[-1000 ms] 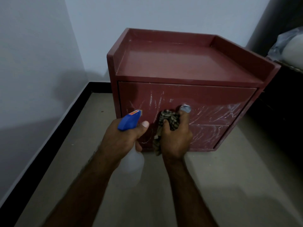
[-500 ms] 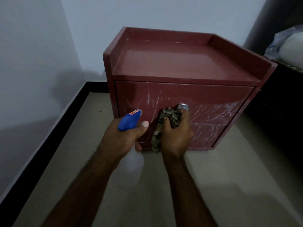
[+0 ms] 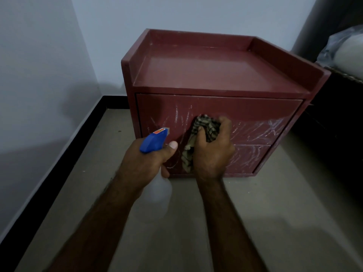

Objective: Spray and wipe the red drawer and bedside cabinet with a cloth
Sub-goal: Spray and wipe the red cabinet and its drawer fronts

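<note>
A red bedside cabinet [image 3: 216, 75] stands on the floor in a corner, its top ringed by a low rim. Its red drawer front [image 3: 255, 122] is streaked with white marks. My left hand [image 3: 145, 160] grips a clear spray bottle [image 3: 157, 193] with a blue trigger head [image 3: 154, 140], nozzle pointing at the drawer's left part. My right hand [image 3: 214, 148] holds a bunched checked cloth [image 3: 204, 130] and presses it against the middle of the drawer front, covering the round metal knob.
Grey walls meet behind the cabinet, with a black skirting [image 3: 59, 163] along the floor at left. A dark piece of furniture [image 3: 337, 118] stands right beside the cabinet, with a plastic-wrapped bundle [image 3: 347, 50] on top. Beige floor [image 3: 275, 222] stretches in front.
My right hand with the cloth has shifted up over the knob, which showed above the fingers before. The left hand and bottle have hardly moved.
</note>
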`<state>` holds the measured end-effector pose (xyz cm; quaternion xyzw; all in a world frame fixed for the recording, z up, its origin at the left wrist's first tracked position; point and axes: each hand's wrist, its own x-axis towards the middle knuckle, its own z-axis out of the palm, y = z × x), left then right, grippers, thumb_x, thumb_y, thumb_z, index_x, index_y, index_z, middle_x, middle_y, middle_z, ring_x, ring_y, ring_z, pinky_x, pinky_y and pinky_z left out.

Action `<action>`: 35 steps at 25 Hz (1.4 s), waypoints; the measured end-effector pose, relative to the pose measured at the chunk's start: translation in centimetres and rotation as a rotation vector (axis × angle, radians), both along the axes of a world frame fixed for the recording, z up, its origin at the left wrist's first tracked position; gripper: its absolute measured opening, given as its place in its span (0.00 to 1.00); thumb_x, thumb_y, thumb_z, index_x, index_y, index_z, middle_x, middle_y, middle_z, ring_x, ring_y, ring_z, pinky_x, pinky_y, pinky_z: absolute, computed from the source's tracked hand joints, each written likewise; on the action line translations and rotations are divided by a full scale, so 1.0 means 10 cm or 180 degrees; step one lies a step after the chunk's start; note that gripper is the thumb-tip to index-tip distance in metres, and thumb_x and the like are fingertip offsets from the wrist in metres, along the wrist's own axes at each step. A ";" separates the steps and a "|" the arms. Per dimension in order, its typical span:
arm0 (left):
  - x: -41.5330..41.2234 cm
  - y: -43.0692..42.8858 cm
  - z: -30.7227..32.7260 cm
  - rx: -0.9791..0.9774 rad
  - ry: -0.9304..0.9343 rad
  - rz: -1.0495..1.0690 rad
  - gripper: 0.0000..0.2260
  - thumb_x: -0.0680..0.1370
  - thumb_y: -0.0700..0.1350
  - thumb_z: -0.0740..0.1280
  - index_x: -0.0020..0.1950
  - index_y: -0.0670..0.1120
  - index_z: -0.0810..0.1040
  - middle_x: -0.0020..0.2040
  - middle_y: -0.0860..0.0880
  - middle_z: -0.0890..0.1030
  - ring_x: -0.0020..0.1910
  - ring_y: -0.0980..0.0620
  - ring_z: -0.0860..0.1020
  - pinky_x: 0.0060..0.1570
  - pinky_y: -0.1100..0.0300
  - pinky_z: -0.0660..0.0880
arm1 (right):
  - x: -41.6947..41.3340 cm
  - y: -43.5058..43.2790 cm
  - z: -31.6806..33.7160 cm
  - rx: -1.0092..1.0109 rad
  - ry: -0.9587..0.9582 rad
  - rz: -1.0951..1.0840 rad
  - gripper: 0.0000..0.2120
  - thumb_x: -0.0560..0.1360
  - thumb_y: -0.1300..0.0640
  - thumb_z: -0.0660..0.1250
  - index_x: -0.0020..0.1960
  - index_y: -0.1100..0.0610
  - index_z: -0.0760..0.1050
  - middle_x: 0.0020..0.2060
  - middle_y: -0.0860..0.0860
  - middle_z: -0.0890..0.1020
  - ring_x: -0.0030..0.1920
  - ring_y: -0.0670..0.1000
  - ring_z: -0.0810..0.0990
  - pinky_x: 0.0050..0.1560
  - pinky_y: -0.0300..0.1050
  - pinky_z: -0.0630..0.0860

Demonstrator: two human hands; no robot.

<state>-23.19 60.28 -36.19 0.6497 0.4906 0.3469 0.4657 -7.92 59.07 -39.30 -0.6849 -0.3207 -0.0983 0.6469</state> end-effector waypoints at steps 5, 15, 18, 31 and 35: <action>-0.01 -0.02 0.02 0.0001 -0.0013 0.0007 0.20 0.77 0.58 0.71 0.46 0.40 0.78 0.31 0.45 0.83 0.32 0.49 0.84 0.41 0.58 0.72 | -0.02 0.00 0.03 -0.0127 0.0030 0.0142 0.27 0.75 0.59 0.75 0.72 0.53 0.72 0.56 0.53 0.86 0.51 0.52 0.85 0.52 0.37 0.76; -0.08 -0.09 0.12 -0.0022 0.0005 -0.0032 0.18 0.78 0.57 0.70 0.47 0.42 0.78 0.30 0.43 0.83 0.32 0.48 0.83 0.42 0.60 0.71 | -0.04 0.03 0.20 -0.0111 -0.0044 0.0273 0.28 0.74 0.58 0.75 0.71 0.48 0.71 0.56 0.49 0.85 0.50 0.45 0.82 0.49 0.33 0.72; -0.08 -0.13 0.17 0.0010 -0.0038 -0.0016 0.17 0.78 0.57 0.70 0.47 0.43 0.78 0.29 0.47 0.82 0.31 0.49 0.83 0.41 0.62 0.70 | -0.07 -0.06 0.06 -0.0454 -0.0020 0.0376 0.27 0.76 0.60 0.75 0.73 0.52 0.73 0.54 0.51 0.86 0.49 0.49 0.84 0.47 0.31 0.68; -0.17 -0.04 0.18 0.0087 -0.0170 0.0027 0.18 0.76 0.59 0.72 0.49 0.43 0.79 0.34 0.40 0.83 0.32 0.46 0.84 0.43 0.57 0.74 | -0.20 -0.04 0.16 -0.0474 0.0042 0.0480 0.28 0.76 0.59 0.75 0.74 0.50 0.73 0.56 0.51 0.86 0.52 0.52 0.85 0.52 0.40 0.77; -0.17 -0.05 0.13 0.0086 -0.0067 0.0073 0.18 0.77 0.58 0.71 0.47 0.42 0.78 0.32 0.42 0.83 0.30 0.49 0.83 0.41 0.59 0.71 | -0.18 0.05 0.37 -0.0136 -0.0068 0.0400 0.28 0.75 0.58 0.75 0.73 0.48 0.72 0.53 0.47 0.86 0.47 0.46 0.83 0.48 0.38 0.76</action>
